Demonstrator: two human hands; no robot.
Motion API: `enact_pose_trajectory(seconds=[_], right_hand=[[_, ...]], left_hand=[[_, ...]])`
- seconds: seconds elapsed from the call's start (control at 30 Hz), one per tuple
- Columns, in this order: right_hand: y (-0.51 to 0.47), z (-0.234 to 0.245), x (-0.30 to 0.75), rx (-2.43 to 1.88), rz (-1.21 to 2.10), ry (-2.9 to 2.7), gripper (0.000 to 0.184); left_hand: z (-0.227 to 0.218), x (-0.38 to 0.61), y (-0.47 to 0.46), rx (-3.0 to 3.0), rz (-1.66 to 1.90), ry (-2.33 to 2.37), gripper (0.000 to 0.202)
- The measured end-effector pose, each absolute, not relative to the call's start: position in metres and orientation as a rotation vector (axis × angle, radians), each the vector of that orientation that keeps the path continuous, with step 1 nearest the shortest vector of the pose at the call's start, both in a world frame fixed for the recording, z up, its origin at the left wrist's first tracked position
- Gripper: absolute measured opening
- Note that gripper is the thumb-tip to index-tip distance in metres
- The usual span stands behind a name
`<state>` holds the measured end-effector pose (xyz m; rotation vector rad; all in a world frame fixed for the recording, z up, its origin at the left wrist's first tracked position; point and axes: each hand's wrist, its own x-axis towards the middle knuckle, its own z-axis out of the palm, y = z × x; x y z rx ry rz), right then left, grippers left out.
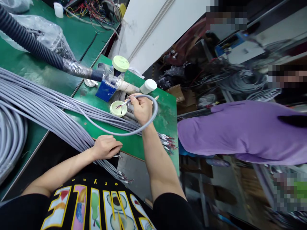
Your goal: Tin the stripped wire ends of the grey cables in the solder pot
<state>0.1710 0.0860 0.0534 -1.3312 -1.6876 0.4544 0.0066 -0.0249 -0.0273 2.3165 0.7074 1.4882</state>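
Note:
My right hand (143, 110) is closed around a grey cable (156, 110) near its stripped end. The cable loops behind the hand and runs back left over the bench. Its thin coloured wires hang over a small pale-yellow round dish (111, 108), where I cannot tell whether they touch the contents. My left hand (107, 147) rests at the bench's near edge, on or beside a bundle of grey cables (72, 131); its fingers are curled together and their undersides are hidden. A second cable bundle (105, 117) crosses the bench, its stripped ends at right.
A black ribbed hose (38, 48) leads to a blue box (105, 90). Nearby stand a yellow-lidded container (120, 63) and a white jar (148, 86). Coiled cable (11, 140) lies at left, plastic bags (45, 32) at back left. A person in purple (240, 131) is at right.

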Motion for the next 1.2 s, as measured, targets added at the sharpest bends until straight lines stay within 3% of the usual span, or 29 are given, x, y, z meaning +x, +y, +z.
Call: enact_pose_trajectory(seconds=[0.57,0.83,1.2], right_hand=[[0.091,0.055,0.158,-1.448,0.513,-1.75,0.015],[0.089,0.074,0.195,-1.496,0.222,-1.661,0.016],[0.125,0.045,0.258,-1.753,0.095,-1.503,0.018]], left_hand=[[-0.024,0.006,-0.026,2.375,1.501,0.691,0.014],[-0.025,0.005,-0.024,2.381,1.461,0.676,0.012],[-0.02,0.003,-0.019,2.42,1.397,0.661,0.009]])
